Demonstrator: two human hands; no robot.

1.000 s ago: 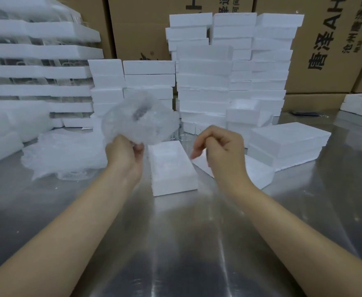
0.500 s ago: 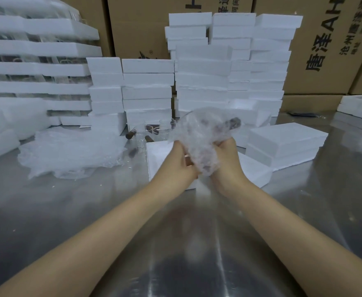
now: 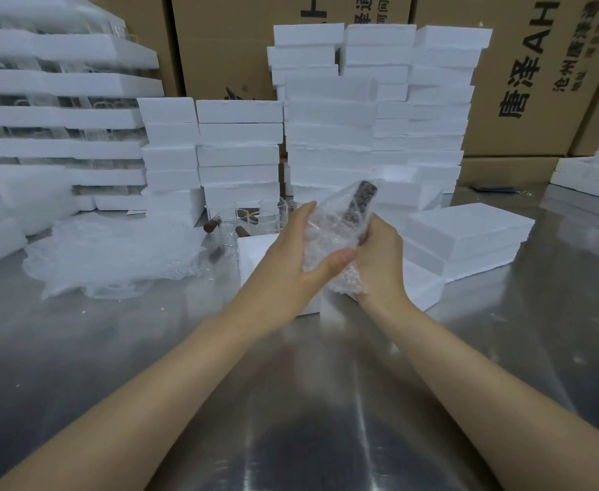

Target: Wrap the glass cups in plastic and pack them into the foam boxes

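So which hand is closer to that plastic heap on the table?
Left. The left hand is right of the plastic heap; the right hand is farther right, beyond the wrapped cup both grip.

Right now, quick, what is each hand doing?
Left hand: holds the clear bubble-wrap bundle with a dark brown handle inside, thumb across its front.
Right hand: grips the same bundle from the other side.
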